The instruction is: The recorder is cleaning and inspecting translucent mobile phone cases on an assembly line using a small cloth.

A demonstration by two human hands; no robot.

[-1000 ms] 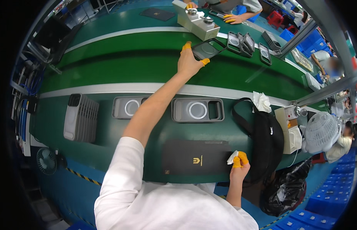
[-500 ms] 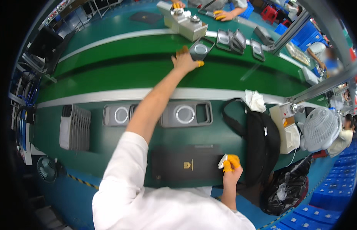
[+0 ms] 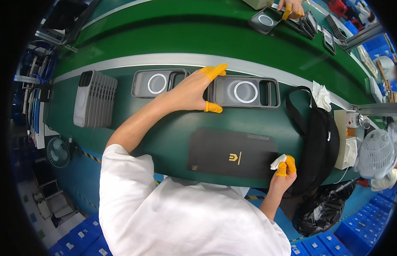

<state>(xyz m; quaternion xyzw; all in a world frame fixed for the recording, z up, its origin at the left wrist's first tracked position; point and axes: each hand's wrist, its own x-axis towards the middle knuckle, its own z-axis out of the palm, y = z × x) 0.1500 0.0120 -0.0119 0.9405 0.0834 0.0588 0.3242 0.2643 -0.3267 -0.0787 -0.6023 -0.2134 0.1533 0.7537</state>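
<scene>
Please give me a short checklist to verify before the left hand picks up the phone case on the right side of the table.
1. Left hand at the phone case: ok, fingertips at its left end.
2. Grip closed on the case: not ok, fingers look spread.
3. Case lying flat, ring facing up: ok.
4. Second phone case apart from it: ok, it lies on the other side of the hand.
5. Right hand free: not ok, it holds a white cloth beside the black mat.
6. Case surface clean: cannot tell.
</scene>
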